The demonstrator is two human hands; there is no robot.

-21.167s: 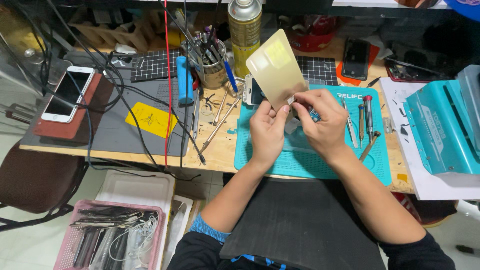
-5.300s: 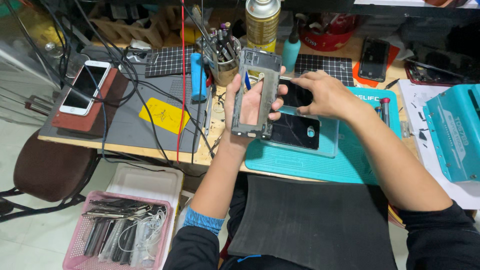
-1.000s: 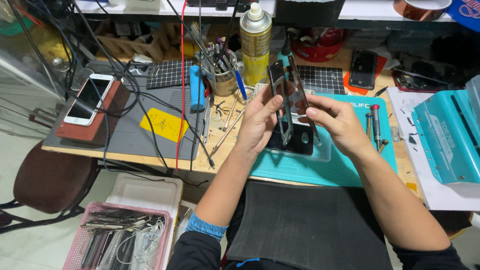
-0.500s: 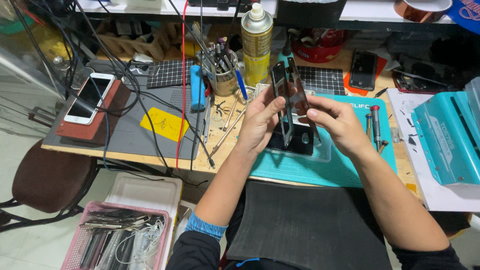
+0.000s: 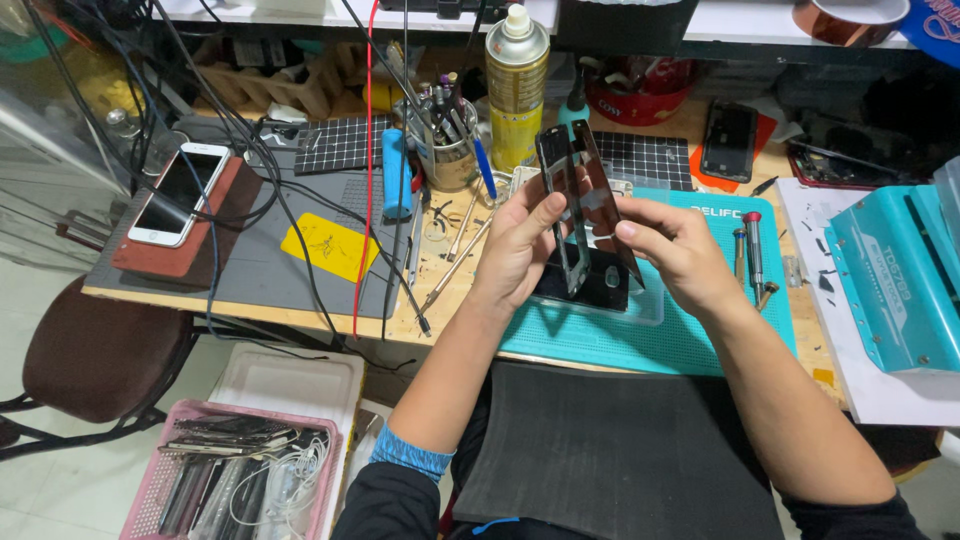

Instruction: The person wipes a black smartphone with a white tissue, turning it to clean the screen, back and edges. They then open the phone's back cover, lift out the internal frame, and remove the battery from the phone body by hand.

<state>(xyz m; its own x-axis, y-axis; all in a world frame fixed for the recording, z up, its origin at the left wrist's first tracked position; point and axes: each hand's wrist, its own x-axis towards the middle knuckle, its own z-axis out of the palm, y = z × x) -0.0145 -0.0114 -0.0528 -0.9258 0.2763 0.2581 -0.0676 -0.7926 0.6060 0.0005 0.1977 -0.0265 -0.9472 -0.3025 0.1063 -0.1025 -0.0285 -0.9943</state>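
Left hand (image 5: pixel 518 250) hides the lower edge of the phone frame (image 5: pixel 575 190) & part of the dark screen (image 5: pixel 600 285) under it (fingers' grip unclear from here), pink basket (image 5: pixel 160 480) cut off at bottom edge, cup's tools (image 5: pixel 445 115) too small to tell.

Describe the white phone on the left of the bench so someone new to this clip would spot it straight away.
Start at the grey mat covering the left part of the wooden bench. On its far left edge sits a reddish-brown block, and the white phone lies face up on top of it. Its white frame sets it apart from the dark phones farther right.
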